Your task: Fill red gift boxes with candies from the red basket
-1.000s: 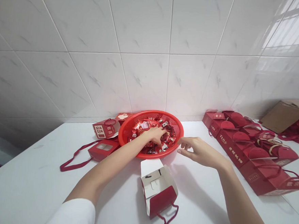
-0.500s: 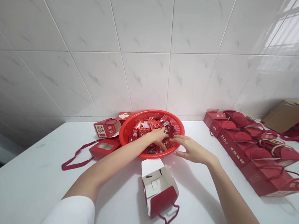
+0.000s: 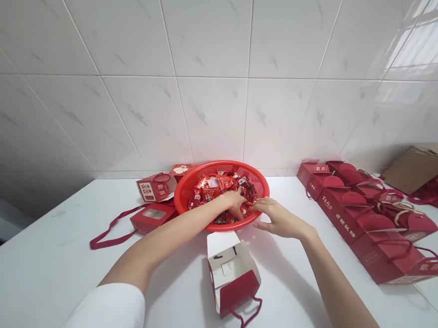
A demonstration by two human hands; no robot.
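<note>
My left hand (image 3: 234, 203) reaches into the red plastic basket (image 3: 183, 196), in among several red-wrapped candies (image 3: 212, 182). Its thumb and fingers look apart, with some fingertips hidden in the wrappers. At the basket's right rim is my right hand (image 3: 275, 218), fingers stretched toward the candies and thumb held away from them. I see nothing held in it. In front of the basket an open red gift box (image 3: 240, 295) rests with its white inside facing up, a flap toward the basket and its cord handle toward me.
Left of the basket are a small red box (image 3: 157, 187) and a red box with a window (image 3: 151, 218) and ribbon loop. Rows of closed red gift boxes (image 3: 344, 218) line the right side. A cardboard box (image 3: 415, 170) with red cords stands beyond, near the tiled wall (image 3: 214, 118).
My left hand has sunk slightly deeper among the candies, its fingers less visible. My right hand has barely shifted at the rim. The view has turned slightly.
</note>
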